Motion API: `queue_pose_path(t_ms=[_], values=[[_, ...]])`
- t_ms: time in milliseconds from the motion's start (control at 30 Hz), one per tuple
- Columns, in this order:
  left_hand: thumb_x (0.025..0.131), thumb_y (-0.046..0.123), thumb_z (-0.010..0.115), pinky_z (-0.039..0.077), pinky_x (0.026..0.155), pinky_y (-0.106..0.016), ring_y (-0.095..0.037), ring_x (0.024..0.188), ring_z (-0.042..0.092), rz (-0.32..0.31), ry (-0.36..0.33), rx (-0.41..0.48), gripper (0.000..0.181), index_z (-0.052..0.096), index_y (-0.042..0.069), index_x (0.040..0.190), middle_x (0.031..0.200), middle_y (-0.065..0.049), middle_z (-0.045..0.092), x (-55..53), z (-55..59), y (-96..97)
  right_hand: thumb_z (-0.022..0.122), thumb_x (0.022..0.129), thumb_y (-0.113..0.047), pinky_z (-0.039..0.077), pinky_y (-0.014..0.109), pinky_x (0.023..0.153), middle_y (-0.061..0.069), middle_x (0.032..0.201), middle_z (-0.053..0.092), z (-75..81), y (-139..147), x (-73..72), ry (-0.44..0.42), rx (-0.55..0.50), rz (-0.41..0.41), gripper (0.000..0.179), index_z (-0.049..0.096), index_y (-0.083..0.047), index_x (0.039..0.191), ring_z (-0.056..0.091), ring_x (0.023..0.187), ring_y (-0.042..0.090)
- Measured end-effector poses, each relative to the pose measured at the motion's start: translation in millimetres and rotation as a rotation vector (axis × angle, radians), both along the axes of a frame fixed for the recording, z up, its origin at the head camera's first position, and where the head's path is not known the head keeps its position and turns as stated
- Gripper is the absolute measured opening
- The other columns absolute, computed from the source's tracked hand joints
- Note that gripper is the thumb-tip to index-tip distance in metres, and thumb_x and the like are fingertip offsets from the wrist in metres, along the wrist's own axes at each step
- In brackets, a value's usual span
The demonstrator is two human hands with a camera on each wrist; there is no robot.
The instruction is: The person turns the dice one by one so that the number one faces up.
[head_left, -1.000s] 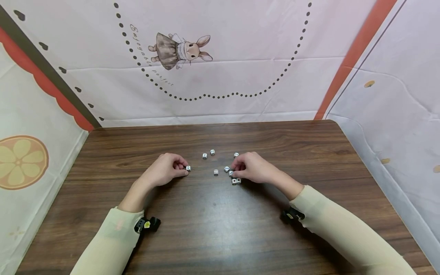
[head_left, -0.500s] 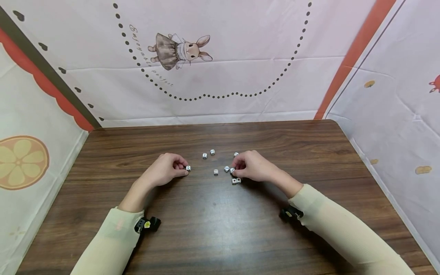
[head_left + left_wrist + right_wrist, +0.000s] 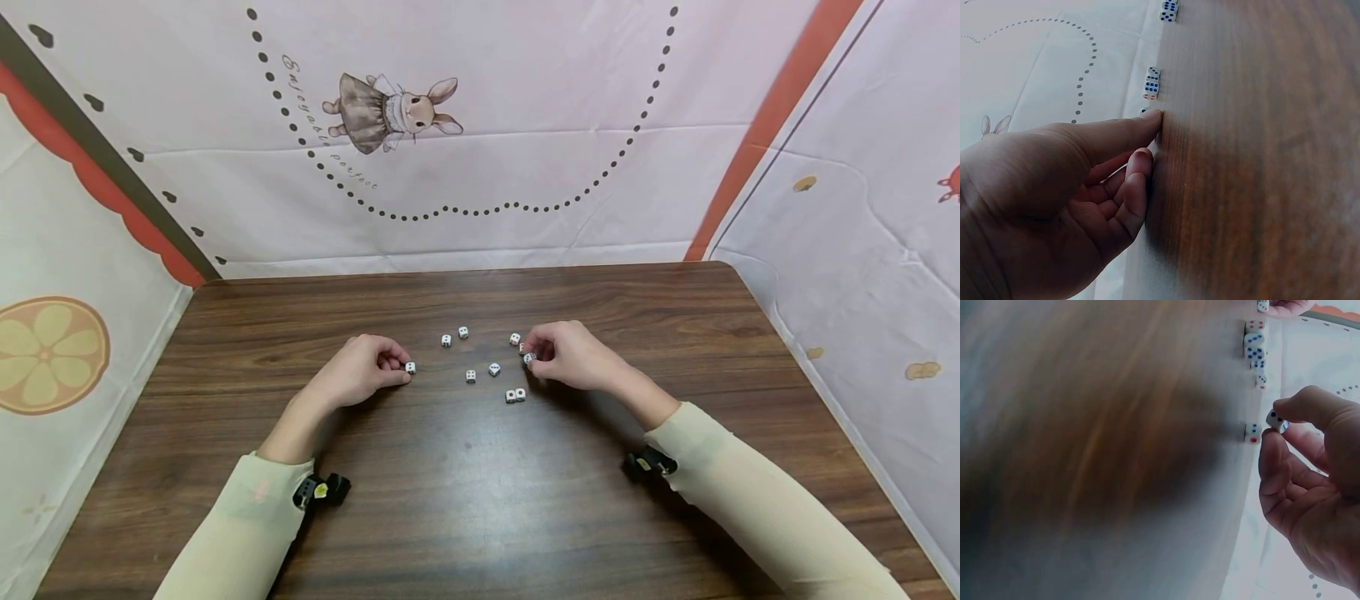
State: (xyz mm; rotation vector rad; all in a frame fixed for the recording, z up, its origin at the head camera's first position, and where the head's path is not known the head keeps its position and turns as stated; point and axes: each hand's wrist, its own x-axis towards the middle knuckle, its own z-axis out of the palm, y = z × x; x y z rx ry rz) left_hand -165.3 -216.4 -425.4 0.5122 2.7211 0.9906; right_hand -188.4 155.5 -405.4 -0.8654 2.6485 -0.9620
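Note:
My left hand (image 3: 365,369) rests low over the left middle of the table, pinching a white die (image 3: 410,367) between thumb and fingertip. That die is mostly hidden behind the thumb in the left wrist view. On the right, my right hand (image 3: 573,357) pinches another white die (image 3: 1277,421), which looks lifted off the table in the right wrist view. Close beside its fingertips is a die (image 3: 515,339), and one more die (image 3: 522,348) is partly covered by the fingers.
Between the hands lie a die (image 3: 471,377) and a tilted-looking die (image 3: 494,369). Two dice (image 3: 511,396) stand side by side nearer me. Farther back are another die (image 3: 446,341) and its neighbour die (image 3: 463,332). A printed cloth (image 3: 480,242) borders the wooden table (image 3: 465,500).
My right hand has moved right and slightly away from me, carrying a die from beside the middle dice. The left hand and its die have stayed put.

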Motion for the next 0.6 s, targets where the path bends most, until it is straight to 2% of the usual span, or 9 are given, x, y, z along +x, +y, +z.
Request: queue_pose_path(t_ms=[267,600], values=[[0.091,0.013,0.085,0.050,0.071,-0.029,-0.014,0.077,0.061,0.003,-0.005,0.009,0.011,0.077,0.009,0.098,0.081,0.004,0.068,-0.3,0.0,0.2,0.078,0.089,-0.009,0.054,0.034,0.075,-0.006,0.083,0.069,-7.3,7.3,-6.2,0.033,0.105,-0.007,0.008,0.076,-0.009,0.097,0.064,0.078,0.010],[0.090,0.012,0.086,0.050,0.071,-0.028,-0.013,0.077,0.061,-0.003,0.002,0.025,0.012,0.078,0.007,0.098,0.082,0.002,0.069,0.3,-0.7,0.2,0.083,0.090,-0.011,0.054,0.033,0.076,-0.007,0.082,0.070,-11.7,12.5,-9.5,-0.017,0.069,-0.007,0.011,0.077,-0.010,0.099,0.064,0.079,0.010]])
